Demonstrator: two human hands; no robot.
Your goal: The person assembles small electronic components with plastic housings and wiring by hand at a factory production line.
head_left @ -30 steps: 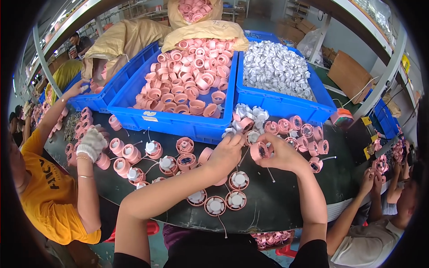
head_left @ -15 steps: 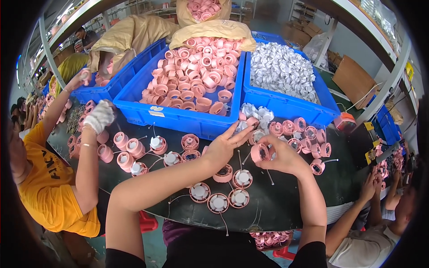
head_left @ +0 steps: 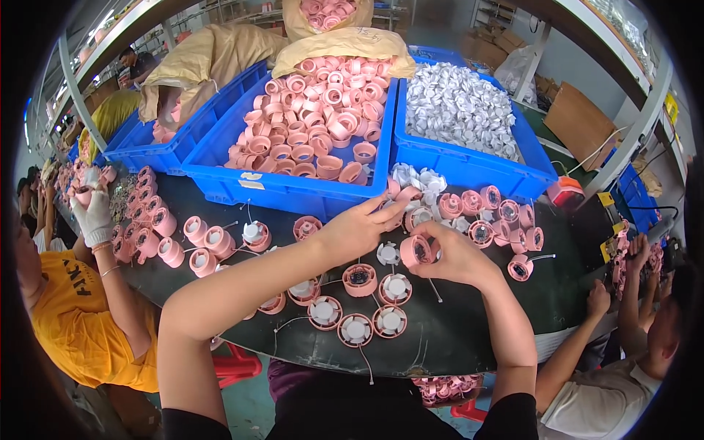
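Note:
My right hand (head_left: 456, 255) is closed round a pink ring-shaped housing (head_left: 416, 251) with a dark part inside, held above the dark table. My left hand (head_left: 364, 229) reaches forward with fingers stretched out, its fingertips at another pink housing (head_left: 405, 193) by the front of the blue bins; whether they grip it is hard to see. Loose white fan wheels (head_left: 422, 180) lie just beyond. A single white fan wheel (head_left: 387, 254) rests between my hands. Nearer me are pink housings fitted with white fan wheels (head_left: 356, 330) and one with a dark inside (head_left: 359, 279).
A blue bin (head_left: 286, 192) of pink rings and a blue bin (head_left: 469, 163) of white fan wheels stand ahead. More pink housings (head_left: 507, 211) lie at right. On the left, a co-worker's gloved hand (head_left: 94, 214) holds a pink ring. Another person's hands (head_left: 636, 253) are at far right.
The white fan wheel between my hands shows now where bare table and wire showed before. My hands keep nearly the same pose. The co-worker's gloved hand has moved left.

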